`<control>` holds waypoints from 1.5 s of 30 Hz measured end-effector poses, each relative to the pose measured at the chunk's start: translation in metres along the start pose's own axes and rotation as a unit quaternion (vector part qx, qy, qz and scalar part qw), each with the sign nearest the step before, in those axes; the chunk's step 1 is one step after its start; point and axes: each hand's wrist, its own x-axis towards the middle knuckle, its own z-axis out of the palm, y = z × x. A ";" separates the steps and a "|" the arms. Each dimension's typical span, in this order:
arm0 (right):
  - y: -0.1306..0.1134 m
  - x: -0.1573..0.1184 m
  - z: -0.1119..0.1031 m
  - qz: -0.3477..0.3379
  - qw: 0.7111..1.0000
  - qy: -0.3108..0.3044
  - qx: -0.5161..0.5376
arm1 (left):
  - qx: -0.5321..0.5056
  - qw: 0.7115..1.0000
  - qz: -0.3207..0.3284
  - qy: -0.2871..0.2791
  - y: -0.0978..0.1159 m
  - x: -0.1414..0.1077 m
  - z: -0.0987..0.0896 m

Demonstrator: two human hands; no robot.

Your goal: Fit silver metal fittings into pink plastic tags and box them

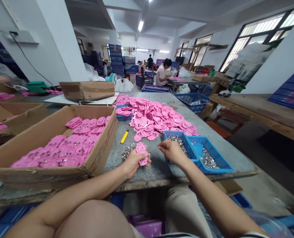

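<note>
My left hand grips a flat pink plastic piece with a scalloped outline, thumb lying across its face. Small shiny metal parts are heaped on the table right behind that hand. My right hand is pinched, its fingertips pointing left beside a blue tray of metal bits; whatever sits between the fingertips is too small to make out. A second blue tray with more metal parts stands to its right. Beyond both hands spreads a big pile of pink pieces.
To the left, a large cardboard box contains rows of pink pieces fitted with metal parts. A yellow-handled tool lies between box and pile. Another cardboard box stands behind. A person sits at a farther table.
</note>
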 end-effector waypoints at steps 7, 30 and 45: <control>-0.050 -0.004 0.026 -0.035 0.976 -0.082 -0.197 | 0.005 0.997 0.037 0.061 0.000 0.002 -0.002; -0.029 -0.002 0.044 0.073 0.843 -0.044 0.532 | 0.004 0.999 0.029 -0.014 0.007 -0.004 -0.002; -0.027 -0.003 0.050 0.049 0.834 -0.082 0.543 | -0.013 0.999 0.017 -0.023 0.005 -0.001 -0.006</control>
